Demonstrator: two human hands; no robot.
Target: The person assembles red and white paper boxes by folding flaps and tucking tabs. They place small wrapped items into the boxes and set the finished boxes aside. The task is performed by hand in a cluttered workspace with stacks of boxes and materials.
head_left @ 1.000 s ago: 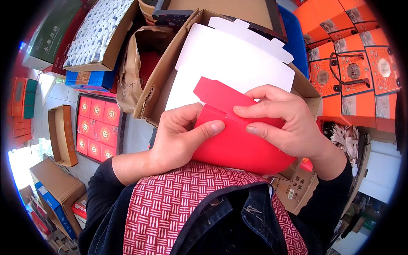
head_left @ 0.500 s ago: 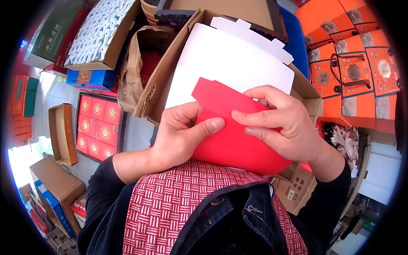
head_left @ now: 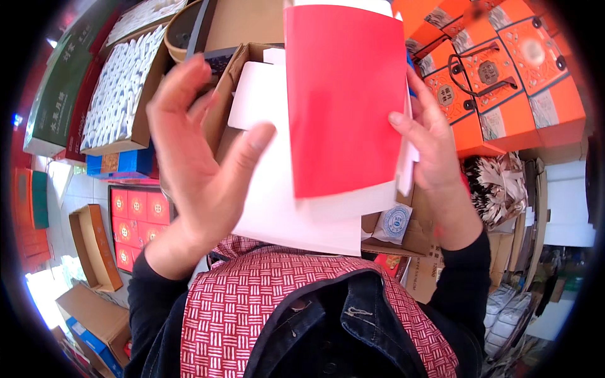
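A red-faced card sheet (head_left: 346, 107) with white showing along its lower edge stands tilted in front of me. My right hand (head_left: 432, 138) grips it by the right side, thumb at the edge and the other fingers partly hidden behind. Off to the left of the sheet, my left hand (head_left: 198, 157) is raised with fingers spread, somewhat blurred and holding nothing. Below and behind the red sheet lie white flat card blanks (head_left: 265, 195), over an opened cardboard box (head_left: 234, 72) that they largely cover.
Orange gift boxes with handles (head_left: 491, 120) are stacked at the far right. To the left are a carton of white packets (head_left: 123, 91), a green box (head_left: 60, 101), a tray of red boxes (head_left: 135, 217) and an orange-brown tray (head_left: 94, 252). A small white packet (head_left: 394, 223) lies near my right forearm.
The red card was low between both hands; now a red sheet stands higher, held by my right hand alone. My left hand has let go and moved up and left, opening.
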